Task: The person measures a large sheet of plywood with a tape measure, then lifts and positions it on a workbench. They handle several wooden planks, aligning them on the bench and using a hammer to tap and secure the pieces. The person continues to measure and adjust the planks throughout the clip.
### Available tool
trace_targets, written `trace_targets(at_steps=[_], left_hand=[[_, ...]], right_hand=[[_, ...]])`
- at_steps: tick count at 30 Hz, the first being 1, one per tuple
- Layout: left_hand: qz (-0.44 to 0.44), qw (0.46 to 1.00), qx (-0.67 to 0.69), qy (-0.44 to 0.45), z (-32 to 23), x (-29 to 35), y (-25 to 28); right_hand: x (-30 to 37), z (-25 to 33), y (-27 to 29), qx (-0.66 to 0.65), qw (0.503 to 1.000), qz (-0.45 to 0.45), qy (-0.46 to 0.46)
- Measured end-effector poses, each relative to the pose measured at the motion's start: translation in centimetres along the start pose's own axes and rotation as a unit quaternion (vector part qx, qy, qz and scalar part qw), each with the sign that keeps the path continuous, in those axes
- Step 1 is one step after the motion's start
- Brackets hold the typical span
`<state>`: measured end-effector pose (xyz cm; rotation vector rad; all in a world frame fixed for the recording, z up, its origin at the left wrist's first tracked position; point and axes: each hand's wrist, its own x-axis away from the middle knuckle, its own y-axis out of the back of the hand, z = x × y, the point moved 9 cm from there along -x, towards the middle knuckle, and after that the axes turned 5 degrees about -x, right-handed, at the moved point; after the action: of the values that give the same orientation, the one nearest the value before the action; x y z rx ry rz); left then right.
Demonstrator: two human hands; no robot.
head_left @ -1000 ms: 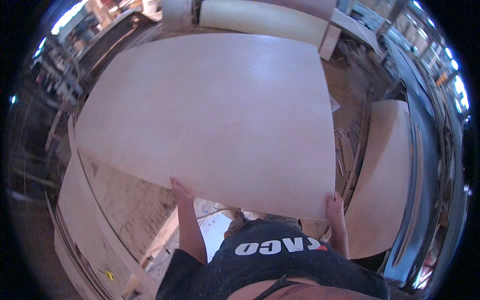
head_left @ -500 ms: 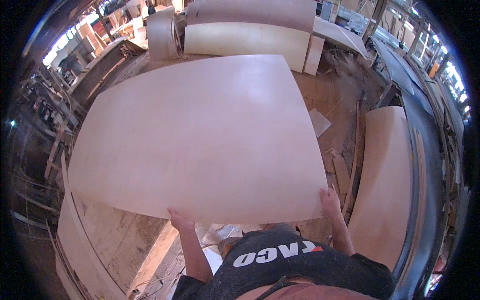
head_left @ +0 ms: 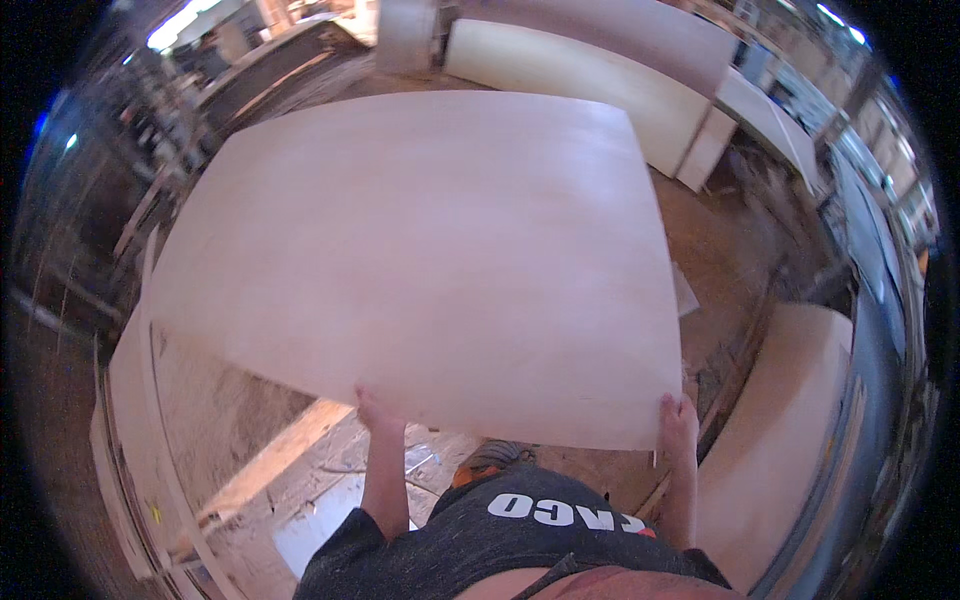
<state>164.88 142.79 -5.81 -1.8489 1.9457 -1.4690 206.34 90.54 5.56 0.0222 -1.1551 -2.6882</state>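
Two bare hands on one big pale sheet (head_left: 430, 260), that's the main thing going on. Left hand (head_left: 380, 408) is pinching the near edge, left of the middle of the body, though whatever fingers are tucked underneath are hidden. Right hand (head_left: 679, 420) is pinching the right edge, just up from the near right corner, and again I can't see the underside of that grip. The sheet itself is out in front of the person, fills most of the middle of the view and looks bowed, but the fisheye bends edges so I can't swear how much is real.

Right below it is the person's black T-shirt (head_left: 450, 550) with white lettering. Between the left forearm and the left side, a light wooden board (head_left: 275, 462) runs at a slant, with a white flat piece (head_left: 310, 535) near it. Over on the right there's another pale curved panel (head_left: 780, 410), near the right forearm. Further out, a long cream panel (head_left: 570, 80) stands past the far edge, with a smaller board (head_left: 708, 148) at its right end, by the brown floor (head_left: 720, 235).
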Motion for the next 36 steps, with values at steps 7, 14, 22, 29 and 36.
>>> trace_targets(at_steps=[7, 14, 22, 29, 36], left_hand=[[-0.009, 0.999, -0.035, -0.002, 1.9, 4.0, -9.8], [0.035, 0.855, -0.505, -0.112, 2.8, -7.8, -19.0], [-0.002, 0.995, 0.009, -0.096, 2.5, -14.5, -18.8], [-0.096, 0.991, -0.028, -0.094, 13.0, -9.7, -15.7], [-0.069, 0.990, 0.040, -0.120, 27.5, 1.4, -17.8]], right_hand=[[-6.7, 4.4, 2.5, 0.018, 0.998, 0.025, -0.048], [-22.8, 11.5, -0.1, 0.042, 0.999, 0.002, -0.005], [-27.6, 15.2, -5.1, -0.001, 0.995, 0.069, 0.075], [-31.4, 4.4, -0.5, 0.035, 0.993, 0.043, 0.106], [-35.1, -7.1, 9.4, -0.076, 0.992, 0.061, 0.080]])
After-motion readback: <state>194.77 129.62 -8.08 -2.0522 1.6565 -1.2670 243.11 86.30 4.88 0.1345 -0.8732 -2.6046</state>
